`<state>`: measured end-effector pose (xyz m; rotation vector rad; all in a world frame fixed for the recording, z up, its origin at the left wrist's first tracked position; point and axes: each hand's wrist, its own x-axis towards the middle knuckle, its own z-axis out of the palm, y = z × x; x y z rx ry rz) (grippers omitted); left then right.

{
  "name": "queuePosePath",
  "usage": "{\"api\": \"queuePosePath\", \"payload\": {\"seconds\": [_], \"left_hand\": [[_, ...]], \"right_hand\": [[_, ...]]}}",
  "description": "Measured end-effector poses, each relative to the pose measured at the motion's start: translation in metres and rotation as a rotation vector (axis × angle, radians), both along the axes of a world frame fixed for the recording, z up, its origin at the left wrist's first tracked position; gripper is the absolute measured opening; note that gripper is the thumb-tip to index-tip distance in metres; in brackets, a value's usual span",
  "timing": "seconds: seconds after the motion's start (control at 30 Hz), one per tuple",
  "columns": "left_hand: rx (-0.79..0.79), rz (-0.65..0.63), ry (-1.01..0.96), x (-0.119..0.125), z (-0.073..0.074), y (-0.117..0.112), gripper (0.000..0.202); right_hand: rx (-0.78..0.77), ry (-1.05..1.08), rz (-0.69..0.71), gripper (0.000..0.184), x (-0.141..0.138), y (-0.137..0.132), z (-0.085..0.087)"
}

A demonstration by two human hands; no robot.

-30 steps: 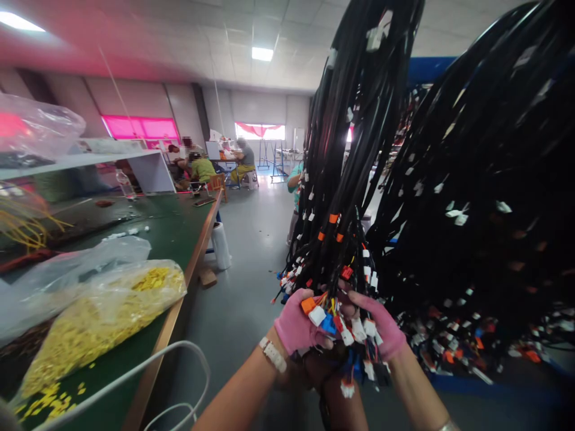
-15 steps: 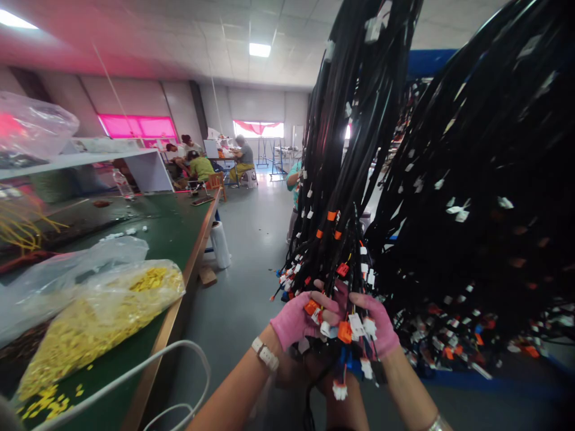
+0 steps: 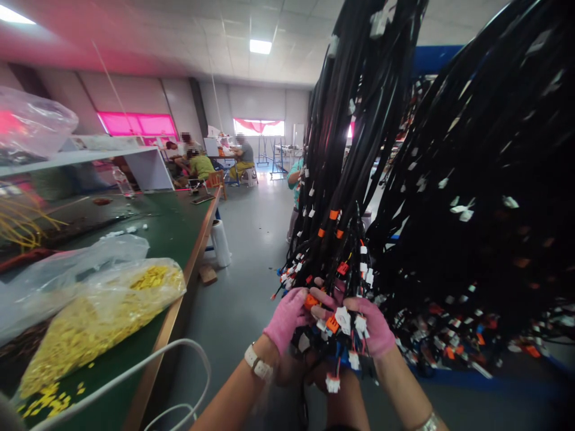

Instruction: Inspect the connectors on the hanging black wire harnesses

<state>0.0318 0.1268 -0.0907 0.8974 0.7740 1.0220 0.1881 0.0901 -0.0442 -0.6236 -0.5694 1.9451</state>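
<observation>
A hanging bundle of black wire harnesses comes down in front of me, its lower ends fanning out into white, orange and red connectors. My left hand, in a pink glove with bare fingertips, curls round the lower wires beside an orange connector. From the other side, my right hand, gloved alike, closes on the wires next to a white connector. Another white connector and an orange one show between the hands. One white connector dangles below. Some fingers are hidden among the wires.
More black harnesses hang close on the right. At left, a green-topped bench carries a plastic bag of yellow pieces. A white cable loops at its near edge. Several people sit farther back; one stands behind the bundle.
Both hands have shifted slightly left, and the connectors between them have turned and moved a little up and left. The hanging bundle has swayed slightly right at the top.
</observation>
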Motion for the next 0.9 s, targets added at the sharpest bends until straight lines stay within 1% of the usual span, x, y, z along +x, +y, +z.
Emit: {"api": "queuePosePath", "payload": {"seconds": [0.07, 0.1, 0.13, 0.17, 0.2, 0.27, 0.3, 0.37, 0.4, 0.47, 0.53, 0.67, 0.73, 0.8, 0.83, 0.9], "left_hand": [[0.197, 0.256, 0.228, -0.002, 0.005, -0.006, 0.028], [0.309, 0.34, 0.332, -0.004, 0.009, -0.011, 0.023], [0.407, 0.363, 0.407, -0.005, 0.014, -0.016, 0.019], [0.484, 0.328, 0.455, -0.005, 0.02, -0.022, 0.017], [0.542, 0.26, 0.488, -0.006, 0.025, -0.028, 0.016], [0.64, 0.138, 0.559, -0.005, 0.032, -0.036, 0.014], [0.682, 0.114, 0.608, -0.003, 0.033, -0.039, 0.02], [0.748, 0.126, 0.702, 0.0, 0.031, -0.039, 0.03], [0.772, 0.132, 0.73, 0.002, 0.029, -0.038, 0.029], [0.801, 0.145, 0.741, 0.005, 0.025, -0.033, 0.02], [0.811, 0.194, 0.748, 0.007, 0.023, -0.028, 0.014], [0.849, 0.33, 0.858, 0.005, 0.025, -0.019, 0.014], [0.87, 0.358, 0.896, 0.003, 0.026, -0.016, 0.015], [0.853, 0.314, 0.875, 0.003, 0.025, -0.015, 0.013], [0.818, 0.263, 0.837, 0.003, 0.023, -0.016, 0.012], [0.7, 0.131, 0.704, 0.003, 0.019, -0.02, 0.011]], "right_hand": [[0.014, 0.001, 0.005, 0.023, -0.001, 0.001, -0.001], [0.024, -0.004, -0.001, 0.02, 0.0, 0.001, -0.001], [0.035, -0.012, -0.012, 0.016, 0.0, 0.002, -0.003], [0.043, -0.028, -0.033, 0.011, 0.002, 0.004, -0.004], [0.046, -0.051, -0.061, 0.007, 0.003, 0.005, -0.007], [0.035, -0.124, -0.138, 0.009, 0.008, 0.008, -0.013], [0.024, -0.17, -0.173, 0.011, 0.01, 0.009, -0.016], [0.001, -0.248, -0.227, 0.011, 0.013, 0.01, -0.021], [-0.003, -0.269, -0.242, 0.01, 0.013, 0.01, -0.023], [-0.001, -0.282, -0.261, 0.009, 0.012, 0.009, -0.023], [-0.005, -0.271, -0.275, 0.011, 0.01, 0.009, -0.021], [-0.001, -0.234, -0.244, 0.013, 0.005, 0.008, -0.012], [0.025, -0.211, -0.205, 0.014, 0.005, 0.008, -0.009], [0.043, -0.197, -0.176, 0.013, 0.005, 0.007, -0.007], [0.051, -0.191, -0.173, 0.013, 0.006, 0.007, -0.006], [0.07, -0.183, -0.169, 0.014, 0.007, 0.007, -0.007]]}}
